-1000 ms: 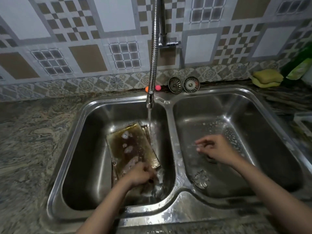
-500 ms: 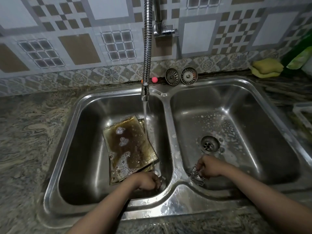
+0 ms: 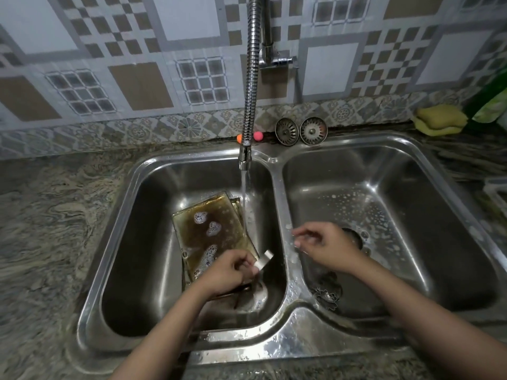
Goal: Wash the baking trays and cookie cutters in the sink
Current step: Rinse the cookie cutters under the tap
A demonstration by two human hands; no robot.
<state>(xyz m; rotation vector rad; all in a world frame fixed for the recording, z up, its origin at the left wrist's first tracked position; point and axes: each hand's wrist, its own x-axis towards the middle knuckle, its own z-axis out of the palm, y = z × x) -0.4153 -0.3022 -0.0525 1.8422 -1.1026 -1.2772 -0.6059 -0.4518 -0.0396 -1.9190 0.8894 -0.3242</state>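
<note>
Patterned wall tiles and a mottled stone counter frame a steel double sink, where water is run from a flexible tap into the left basin. Stained baking trays, dotted with suds, are stacked on that basin's floor beside the stream. A small shiny metal piece, apparently a cookie cutter, is pinched in the curled fingers of the left hand just over the trays' near corner. The right hand is held above the right basin, fingers loosely bent; whether anything is held cannot be told through the blur. Another cutter lies on that basin's floor. Rinsing of the cutters appears to be in hand; next, the pinched piece would need carrying under the stream, with a firm grip on wet metal.
</note>
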